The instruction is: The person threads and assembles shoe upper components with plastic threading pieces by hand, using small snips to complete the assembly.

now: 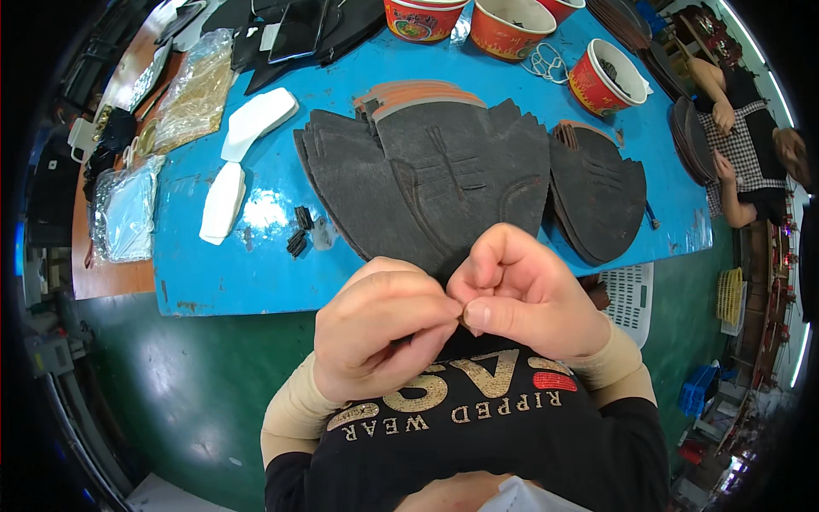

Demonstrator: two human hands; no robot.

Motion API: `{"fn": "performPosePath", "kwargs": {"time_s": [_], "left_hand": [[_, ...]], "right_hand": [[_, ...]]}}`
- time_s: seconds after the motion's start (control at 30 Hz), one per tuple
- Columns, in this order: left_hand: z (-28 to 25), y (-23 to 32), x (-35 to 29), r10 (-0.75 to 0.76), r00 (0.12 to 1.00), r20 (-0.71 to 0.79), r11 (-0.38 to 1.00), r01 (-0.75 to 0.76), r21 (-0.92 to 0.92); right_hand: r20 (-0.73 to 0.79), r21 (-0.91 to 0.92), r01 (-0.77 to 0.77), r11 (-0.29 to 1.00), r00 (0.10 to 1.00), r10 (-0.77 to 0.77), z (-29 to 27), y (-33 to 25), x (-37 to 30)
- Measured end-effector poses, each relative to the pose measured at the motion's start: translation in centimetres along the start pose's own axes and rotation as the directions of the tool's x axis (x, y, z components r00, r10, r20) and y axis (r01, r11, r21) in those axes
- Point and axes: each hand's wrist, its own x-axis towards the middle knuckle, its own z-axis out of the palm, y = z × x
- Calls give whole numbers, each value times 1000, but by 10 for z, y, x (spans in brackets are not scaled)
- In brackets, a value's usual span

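Observation:
Above my lap, at the near edge of the table, my two hands meet with their fingertips together. My left hand (375, 320) is closed in a pinch, thumb against the forefinger. My right hand (533, 299) is pinched too, its fingers curled. Whatever lies between the fingertips is too small to make out. Just beyond them a fanned stack of dark grey, leather-like cut pieces (461, 158) covers the middle of the table, stitched lines on the top piece and brown edges at the back. A smaller stack of similar pieces (601, 192) lies to its right.
Small black strips (299, 232) and two white shaped pieces (256, 121) lie left on the blue table (192, 273). Red paper tubs (601, 81) stand at the back, beside a white cord loop (546, 64). Plastic-wrapped packets (126, 209) sit far left. Another person (742, 145) works at right.

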Motion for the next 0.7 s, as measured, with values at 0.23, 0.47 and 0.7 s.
{"fn": "performPosePath", "kwargs": {"time_s": [0.23, 0.47, 0.7], "left_hand": [[-12, -14, 6, 34, 991, -127, 932, 15, 363], [-7, -22, 4, 80, 997, -8, 808, -60, 586], [-6, -24, 6, 52, 998, 19, 770, -53, 636]], "right_hand": [[70, -895, 314, 316, 799, -597, -22, -14, 35], [455, -882, 432, -189, 673, -583, -39, -15, 58], [462, -875, 454, -169, 676, -574, -42, -13, 60]]}}
